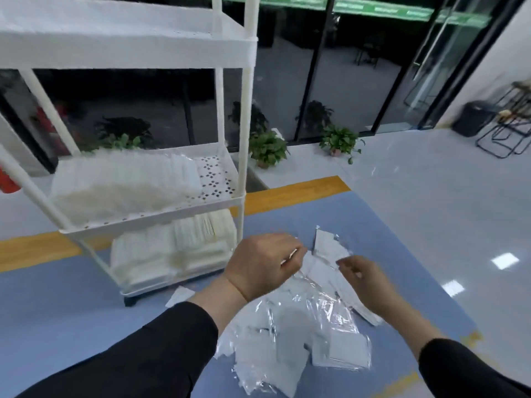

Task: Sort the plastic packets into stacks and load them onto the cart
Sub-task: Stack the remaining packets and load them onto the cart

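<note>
While I reach: both hands are over the floor pile.
Cart: tall white plastic cart, left, packet stacks on two shelves.
Left hand: fingers curled, pinching a clear plastic packet.
Right hand: curled on that packet.
Pile: loose clear plastic packets on blue floor.

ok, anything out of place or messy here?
One stray packet lies alone on the blue floor by the cart base, apart from the loose pile of packets. The pile itself is jumbled, not stacked. Nothing looks damaged.
</note>
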Tool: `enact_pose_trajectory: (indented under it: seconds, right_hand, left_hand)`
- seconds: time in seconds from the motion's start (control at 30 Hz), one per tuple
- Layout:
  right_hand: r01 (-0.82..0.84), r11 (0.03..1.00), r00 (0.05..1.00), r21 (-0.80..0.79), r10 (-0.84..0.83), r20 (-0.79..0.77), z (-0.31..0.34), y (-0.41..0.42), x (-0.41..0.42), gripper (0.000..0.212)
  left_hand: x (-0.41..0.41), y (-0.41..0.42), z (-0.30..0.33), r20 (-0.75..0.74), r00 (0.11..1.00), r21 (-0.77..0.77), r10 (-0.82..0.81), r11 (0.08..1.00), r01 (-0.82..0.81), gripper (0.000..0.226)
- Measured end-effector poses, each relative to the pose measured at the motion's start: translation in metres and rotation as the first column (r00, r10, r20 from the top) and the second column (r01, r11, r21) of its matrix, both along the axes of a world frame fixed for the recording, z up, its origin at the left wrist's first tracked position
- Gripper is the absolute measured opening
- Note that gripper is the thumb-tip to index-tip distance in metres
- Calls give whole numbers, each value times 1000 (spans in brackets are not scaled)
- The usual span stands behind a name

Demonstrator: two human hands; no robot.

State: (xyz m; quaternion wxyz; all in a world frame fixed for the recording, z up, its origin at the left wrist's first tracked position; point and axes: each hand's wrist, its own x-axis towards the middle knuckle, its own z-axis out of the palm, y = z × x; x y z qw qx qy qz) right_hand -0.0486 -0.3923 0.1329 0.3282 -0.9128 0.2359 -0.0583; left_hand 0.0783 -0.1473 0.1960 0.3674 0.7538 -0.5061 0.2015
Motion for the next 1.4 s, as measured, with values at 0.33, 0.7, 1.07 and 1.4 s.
enact_pose_trajectory:
  seconds: [0.33, 0.7, 1.07, 1.4]
  right_hand:
    - [264, 950, 874, 169, -162, -457, -96, -165, -90, 50]
    - [241, 933, 840, 267, -63, -538, -154, -230, -65, 66]
    - [286, 938, 858, 195, -159, -489, -184, -223, -30, 49]
    - [133, 984, 856, 119, -54, -514, -187, -217, -31, 56]
  left_hand:
    - [-42, -143, -98, -598, 610, 716, 521, 689, 113, 34]
    - [-94, -251, -180, -656, 283, 748, 700, 654, 116, 40]
    - [-109, -285, -220, -682, -23, 714, 731, 660, -232, 43]
    - [-91, -302, -232, -656, -40, 735, 753, 627, -259, 33]
